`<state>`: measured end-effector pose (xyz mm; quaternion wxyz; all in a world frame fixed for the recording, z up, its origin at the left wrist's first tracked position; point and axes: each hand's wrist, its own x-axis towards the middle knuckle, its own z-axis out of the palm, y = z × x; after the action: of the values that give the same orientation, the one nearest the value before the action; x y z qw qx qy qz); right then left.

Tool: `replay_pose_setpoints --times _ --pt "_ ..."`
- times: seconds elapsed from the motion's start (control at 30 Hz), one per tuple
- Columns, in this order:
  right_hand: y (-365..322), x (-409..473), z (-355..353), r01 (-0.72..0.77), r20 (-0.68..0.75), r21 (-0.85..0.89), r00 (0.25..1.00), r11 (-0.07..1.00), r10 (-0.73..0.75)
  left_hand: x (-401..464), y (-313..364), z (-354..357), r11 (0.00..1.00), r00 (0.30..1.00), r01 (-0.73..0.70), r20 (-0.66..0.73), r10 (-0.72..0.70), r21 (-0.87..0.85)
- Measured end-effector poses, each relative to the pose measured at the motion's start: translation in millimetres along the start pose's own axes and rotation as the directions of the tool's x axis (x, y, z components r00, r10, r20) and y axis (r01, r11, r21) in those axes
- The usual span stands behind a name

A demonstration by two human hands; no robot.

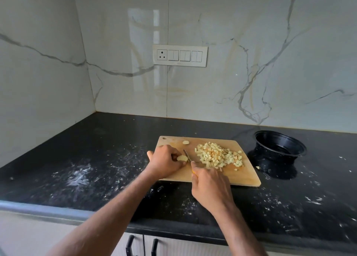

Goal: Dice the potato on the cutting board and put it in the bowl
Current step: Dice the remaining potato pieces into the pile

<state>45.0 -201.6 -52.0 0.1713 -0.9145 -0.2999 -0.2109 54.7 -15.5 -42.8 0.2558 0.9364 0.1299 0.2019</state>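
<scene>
A wooden cutting board (243, 176) lies on the black counter. On its right half sits a heap of diced potato (218, 155). My left hand (164, 161) holds a remaining potato piece (182, 158) down on the board's left part, fingers curled round it. My right hand (209, 186) grips a knife (187, 156) by its yellow handle, which is mostly hidden; the blade lies right beside that piece. One small potato slice (185, 142) rests near the board's far edge. A black bowl (280, 143) stands to the right of the board.
The black counter (96, 159) is smeared with white flecks. A stray potato bit (257, 167) lies between board and bowl. A marble wall with a switch panel (179, 55) rises behind. Cabinet handles (142, 246) show below the counter's front edge.
</scene>
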Motion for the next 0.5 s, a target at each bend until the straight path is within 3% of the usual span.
replay_pose_setpoints --times 0.2,0.5 --pt "-1 7 -3 -0.049 -0.027 0.091 0.998 0.995 0.052 -4 2 6 1.000 1.000 -0.003 -0.019 0.003 0.019" --pt "-18 15 9 -0.033 -0.013 0.043 0.999 0.999 0.033 2 -1 9 0.995 0.997 0.080 -0.017 -0.082 -0.061"
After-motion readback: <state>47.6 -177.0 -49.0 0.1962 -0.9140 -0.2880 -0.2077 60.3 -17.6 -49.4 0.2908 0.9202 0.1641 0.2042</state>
